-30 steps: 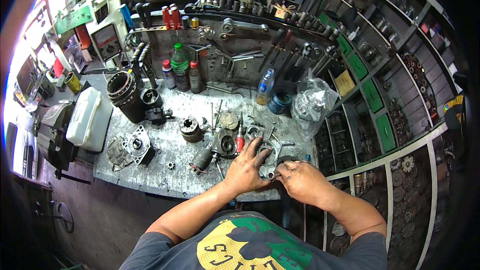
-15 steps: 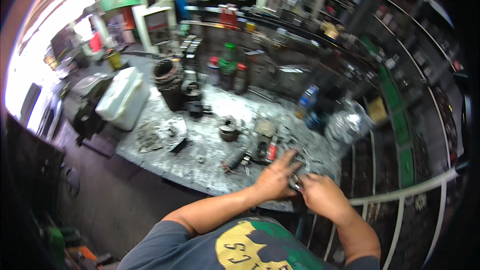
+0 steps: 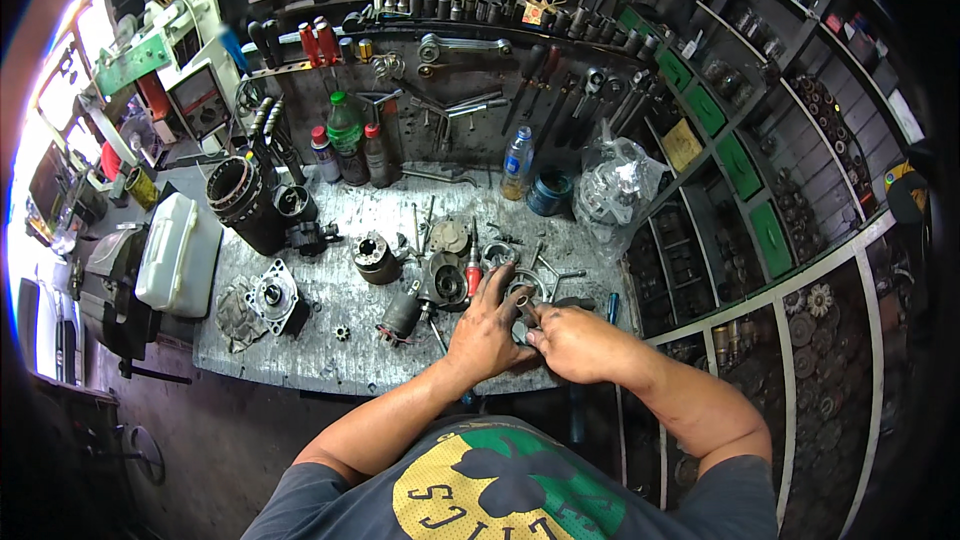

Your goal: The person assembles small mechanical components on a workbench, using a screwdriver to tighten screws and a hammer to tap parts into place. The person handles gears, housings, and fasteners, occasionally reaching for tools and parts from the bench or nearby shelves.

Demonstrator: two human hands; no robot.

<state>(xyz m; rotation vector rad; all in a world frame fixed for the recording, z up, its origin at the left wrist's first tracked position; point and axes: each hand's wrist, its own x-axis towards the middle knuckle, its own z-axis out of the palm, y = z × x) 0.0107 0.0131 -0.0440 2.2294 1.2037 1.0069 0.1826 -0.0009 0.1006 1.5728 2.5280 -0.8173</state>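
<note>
Near the right front of the metal-topped bench (image 3: 330,365), my hands are close together over a shiny metal part (image 3: 519,332), mostly hidden by fingers. My left hand (image 3: 485,332) curves around its left side, thumb below and fingers reaching above. My right hand (image 3: 582,343) is closed, thumb and forefinger pinching a small dark metal piece with a round end (image 3: 523,302) against the part; its kind I cannot make out. Just beyond lie a metal ring (image 3: 527,283) and a red-handled screwdriver (image 3: 473,278). Left of my left hand is a small cylindrical motor (image 3: 401,312).
A flanged housing (image 3: 272,295), a round metal part (image 3: 373,258) and a large dark cylinder (image 3: 240,195) stand on the left. Bottles (image 3: 346,135), a clear bottle (image 3: 517,162) and a plastic bag (image 3: 615,180) line the back. Shelves with green drawers (image 3: 738,165) flank the right.
The view has swung, so the bench appears further left and higher, and sharper. Both hands stay together at the metal part; my right hand now lies more sideways, a round-ended piece showing at its fingertips.
</note>
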